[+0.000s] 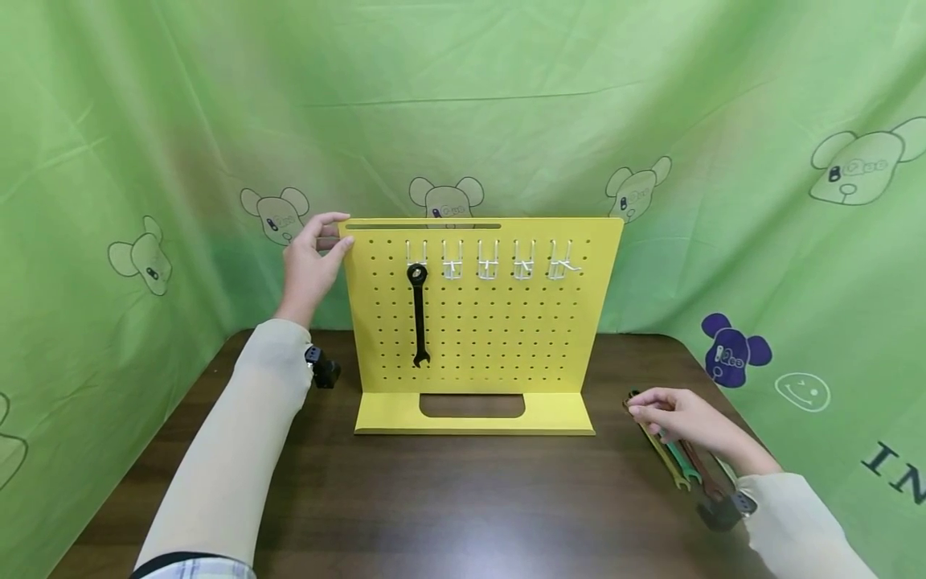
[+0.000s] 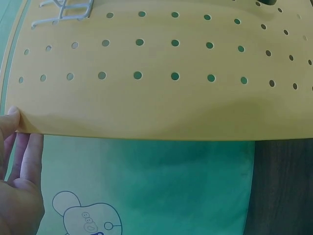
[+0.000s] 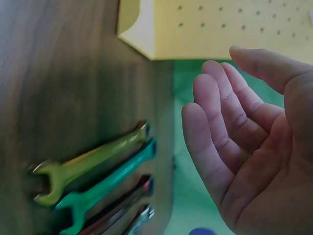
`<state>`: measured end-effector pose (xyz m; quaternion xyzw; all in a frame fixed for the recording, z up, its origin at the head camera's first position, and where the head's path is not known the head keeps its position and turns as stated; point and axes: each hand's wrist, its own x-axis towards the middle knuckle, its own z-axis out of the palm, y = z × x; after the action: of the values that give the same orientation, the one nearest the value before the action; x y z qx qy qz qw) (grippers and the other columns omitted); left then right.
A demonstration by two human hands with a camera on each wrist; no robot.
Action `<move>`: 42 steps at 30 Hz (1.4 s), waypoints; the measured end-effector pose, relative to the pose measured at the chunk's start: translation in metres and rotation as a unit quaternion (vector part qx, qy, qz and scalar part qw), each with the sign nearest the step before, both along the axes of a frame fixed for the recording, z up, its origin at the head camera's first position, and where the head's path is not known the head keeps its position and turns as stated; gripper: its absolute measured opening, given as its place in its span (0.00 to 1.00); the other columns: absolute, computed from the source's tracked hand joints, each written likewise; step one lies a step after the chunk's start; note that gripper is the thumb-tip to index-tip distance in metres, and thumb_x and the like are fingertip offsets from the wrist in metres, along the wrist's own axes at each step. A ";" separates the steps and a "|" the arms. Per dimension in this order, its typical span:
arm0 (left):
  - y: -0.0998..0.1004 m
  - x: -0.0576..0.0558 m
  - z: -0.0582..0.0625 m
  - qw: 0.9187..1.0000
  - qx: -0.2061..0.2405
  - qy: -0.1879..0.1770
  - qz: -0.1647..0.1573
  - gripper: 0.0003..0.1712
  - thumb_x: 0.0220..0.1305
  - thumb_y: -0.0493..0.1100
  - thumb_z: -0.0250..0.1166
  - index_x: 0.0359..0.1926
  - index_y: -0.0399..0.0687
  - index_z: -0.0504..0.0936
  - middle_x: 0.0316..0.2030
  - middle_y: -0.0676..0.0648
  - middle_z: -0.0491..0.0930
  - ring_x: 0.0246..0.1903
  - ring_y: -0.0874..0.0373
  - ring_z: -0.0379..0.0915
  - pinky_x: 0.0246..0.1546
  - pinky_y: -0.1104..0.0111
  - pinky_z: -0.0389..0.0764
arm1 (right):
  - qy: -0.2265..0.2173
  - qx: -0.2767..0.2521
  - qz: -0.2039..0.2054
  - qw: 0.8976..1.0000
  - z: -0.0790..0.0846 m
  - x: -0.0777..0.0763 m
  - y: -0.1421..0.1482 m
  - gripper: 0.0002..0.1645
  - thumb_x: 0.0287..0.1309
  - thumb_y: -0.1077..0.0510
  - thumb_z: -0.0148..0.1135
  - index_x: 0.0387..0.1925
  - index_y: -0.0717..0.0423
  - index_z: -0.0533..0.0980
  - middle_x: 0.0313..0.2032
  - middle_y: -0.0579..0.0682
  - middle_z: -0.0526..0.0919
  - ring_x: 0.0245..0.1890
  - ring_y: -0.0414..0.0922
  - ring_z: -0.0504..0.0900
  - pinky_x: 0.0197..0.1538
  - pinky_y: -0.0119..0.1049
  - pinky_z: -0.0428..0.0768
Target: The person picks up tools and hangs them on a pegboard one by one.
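Note:
A yellow pegboard [image 1: 473,386] stands upright on its base, and my left hand [image 1: 309,261] grips its upper left corner. In the left wrist view the thumb [image 2: 11,122] lies on the front face, with the other fingers behind the edge. A black ratchet wrench [image 1: 419,322] hangs by its ring end from the leftmost hook. My right hand [image 1: 687,422] hovers over several wrenches at the right. The right wrist view shows its fingers loosely bent and holding nothing. Beneath it lie a yellow-green wrench [image 3: 93,164], a green wrench [image 3: 110,183], a red wrench [image 3: 117,208] and a silver wrench [image 3: 139,220].
White wire hooks [image 1: 488,269] line the board's upper part; the rightmost hook [image 1: 560,265] has its prong pointing sideways. The brown table [image 1: 448,498] carries everything. A green curtain [image 1: 463,104] with bear-head drawings surrounds the back and sides.

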<state>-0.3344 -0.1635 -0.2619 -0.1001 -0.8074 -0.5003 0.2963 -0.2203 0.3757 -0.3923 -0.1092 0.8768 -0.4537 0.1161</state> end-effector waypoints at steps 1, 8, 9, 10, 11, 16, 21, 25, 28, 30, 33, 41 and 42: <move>0.000 0.000 0.000 1.000 0.000 0.000 0.000 0.20 0.69 0.41 0.67 0.61 0.53 0.79 0.50 0.42 0.81 0.51 0.49 0.79 0.48 0.57 0.83 | -0.005 -0.001 -0.003 1.000 -0.003 0.001 0.004 0.23 0.72 0.57 0.58 0.55 0.76 0.72 0.32 0.54 0.81 0.30 0.43 0.79 0.31 0.38 0.83; 0.003 -0.001 0.000 1.000 0.001 -0.003 -0.002 0.21 0.69 0.40 0.67 0.61 0.53 0.79 0.51 0.42 0.81 0.50 0.49 0.79 0.48 0.58 0.84 | -0.046 0.005 -0.034 0.998 -0.025 0.002 0.026 0.25 0.71 0.56 0.60 0.55 0.77 0.71 0.30 0.51 0.80 0.29 0.41 0.77 0.30 0.36 0.82; 0.003 -0.001 0.001 1.000 0.001 -0.003 -0.002 0.21 0.69 0.40 0.67 0.61 0.53 0.79 0.50 0.42 0.81 0.50 0.49 0.79 0.48 0.59 0.84 | -0.049 0.007 -0.037 0.998 -0.028 0.003 0.028 0.25 0.71 0.56 0.60 0.54 0.77 0.72 0.30 0.50 0.80 0.29 0.41 0.76 0.29 0.35 0.81; 0.003 -0.001 0.001 1.000 0.001 -0.003 -0.002 0.20 0.69 0.40 0.67 0.61 0.53 0.79 0.50 0.42 0.81 0.50 0.50 0.79 0.48 0.59 0.84 | -0.051 0.006 -0.039 0.998 -0.030 0.003 0.031 0.24 0.71 0.57 0.60 0.54 0.77 0.72 0.29 0.50 0.79 0.28 0.41 0.75 0.29 0.35 0.81; 0.004 -0.001 0.001 1.000 0.002 -0.003 -0.002 0.20 0.69 0.40 0.67 0.61 0.53 0.79 0.50 0.42 0.81 0.50 0.50 0.79 0.48 0.59 0.84 | -0.053 0.009 -0.043 0.998 -0.032 0.003 0.033 0.24 0.70 0.57 0.60 0.53 0.77 0.72 0.29 0.50 0.79 0.28 0.41 0.75 0.29 0.35 0.81; 0.005 0.000 0.001 1.000 0.005 -0.004 -0.004 0.20 0.69 0.40 0.67 0.61 0.53 0.79 0.50 0.42 0.81 0.50 0.50 0.79 0.48 0.59 0.84 | -0.058 0.020 -0.049 0.997 -0.041 0.003 0.041 0.23 0.70 0.58 0.60 0.51 0.79 0.73 0.28 0.48 0.80 0.28 0.40 0.76 0.29 0.34 0.82; 0.006 -0.001 0.001 1.000 0.005 -0.004 -0.005 0.21 0.69 0.40 0.67 0.61 0.53 0.79 0.50 0.42 0.81 0.50 0.50 0.79 0.49 0.59 0.83 | -0.055 0.041 -0.068 0.995 -0.048 0.002 0.046 0.23 0.70 0.58 0.60 0.52 0.79 0.72 0.31 0.50 0.82 0.30 0.41 0.77 0.31 0.35 0.83; 0.006 -0.001 0.001 1.000 0.008 -0.004 -0.006 0.20 0.69 0.40 0.67 0.61 0.53 0.79 0.50 0.42 0.81 0.50 0.50 0.79 0.49 0.59 0.83 | -0.041 0.070 -0.090 0.993 -0.052 0.000 0.044 0.23 0.68 0.58 0.63 0.51 0.77 0.74 0.31 0.50 0.83 0.30 0.43 0.78 0.30 0.36 0.84; 0.005 0.000 0.000 1.000 0.010 -0.005 -0.007 0.20 0.69 0.40 0.66 0.61 0.53 0.79 0.50 0.42 0.81 0.50 0.50 0.79 0.49 0.59 0.83 | -0.026 0.099 -0.109 0.989 -0.051 -0.001 0.039 0.21 0.65 0.55 0.66 0.47 0.73 0.78 0.26 0.48 0.81 0.27 0.43 0.78 0.28 0.36 0.84; 0.004 0.000 0.000 1.000 0.011 -0.004 -0.006 0.20 0.69 0.40 0.66 0.61 0.53 0.79 0.50 0.42 0.81 0.50 0.50 0.79 0.49 0.59 0.83 | -0.021 0.118 -0.123 0.985 -0.050 -0.001 0.035 0.19 0.63 0.53 0.68 0.43 0.68 0.81 0.23 0.47 0.79 0.25 0.43 0.78 0.26 0.37 0.84; 0.003 0.000 -0.001 1.000 0.011 -0.001 -0.005 0.20 0.69 0.40 0.67 0.61 0.53 0.79 0.50 0.42 0.81 0.50 0.50 0.79 0.48 0.59 0.84 | -0.015 0.140 -0.137 0.981 -0.052 -0.003 0.033 0.19 0.61 0.49 0.70 0.38 0.63 0.83 0.21 0.46 0.78 0.23 0.43 0.78 0.25 0.37 0.84; 0.001 0.000 -0.002 1.000 0.011 0.005 -0.003 0.20 0.68 0.40 0.67 0.60 0.53 0.79 0.50 0.42 0.81 0.50 0.50 0.79 0.48 0.59 0.83 | -0.010 0.159 -0.155 0.975 -0.055 -0.009 0.033 0.22 0.57 0.45 0.72 0.33 0.62 0.85 0.20 0.46 0.79 0.23 0.42 0.78 0.25 0.37 0.83; 0.001 0.000 -0.002 1.000 0.011 0.004 -0.003 0.20 0.68 0.41 0.67 0.60 0.53 0.79 0.50 0.42 0.81 0.50 0.50 0.79 0.48 0.59 0.83 | -0.010 0.160 -0.157 0.974 -0.055 -0.009 0.033 0.22 0.57 0.44 0.72 0.33 0.61 0.85 0.20 0.46 0.79 0.22 0.42 0.78 0.25 0.37 0.83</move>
<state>-0.3348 -0.1625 -0.2634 -0.1012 -0.8001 -0.5097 0.2995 -0.2291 0.4084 -0.4475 0.0545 0.9430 -0.3212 0.0686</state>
